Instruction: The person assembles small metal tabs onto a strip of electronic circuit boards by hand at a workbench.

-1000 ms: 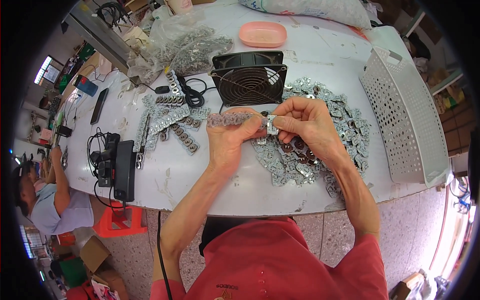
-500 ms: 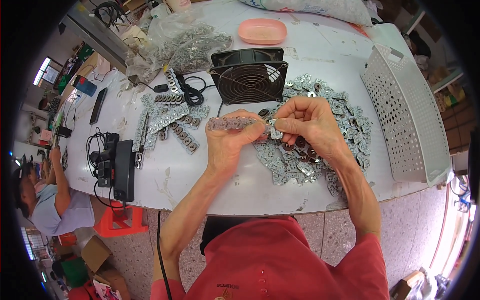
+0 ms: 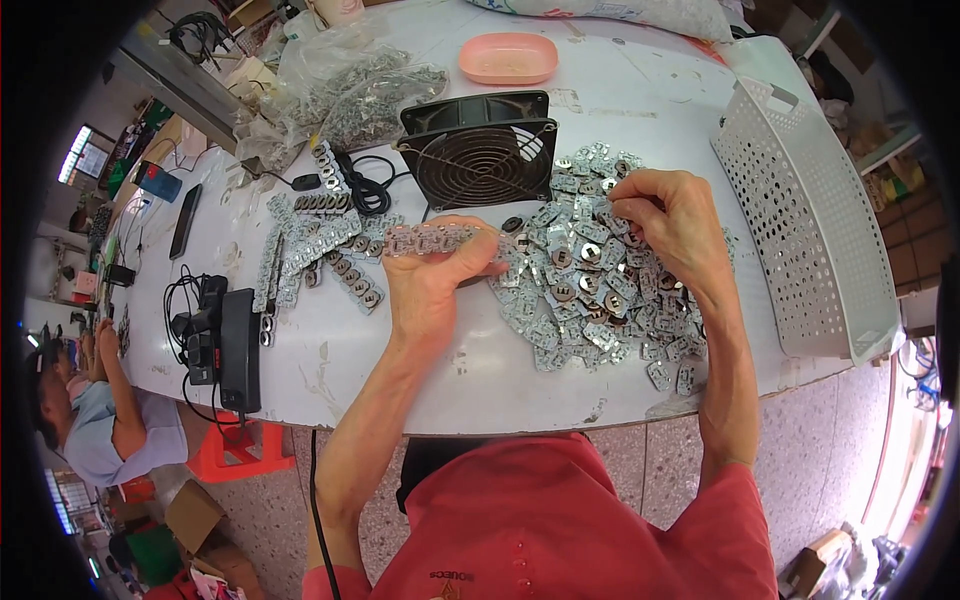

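Silvery metal makes up the row of small plates gripped in the person's left hand, thumb pressed over its right end. The row's long axis runs left to right, and that end points toward the heap of loose metal pieces, just beside it. The right hand is the nearer to the heap, above its upper right part, apart from the row; its fingers bend in toward the thumb, and whether they pinch a piece cannot be told. The white desk is scuffed, with a black fan behind the hands, finished-looking rows to the left and a perforated basket to the right. Beyond the desk's left edge, a co-worker sits near a red stool.
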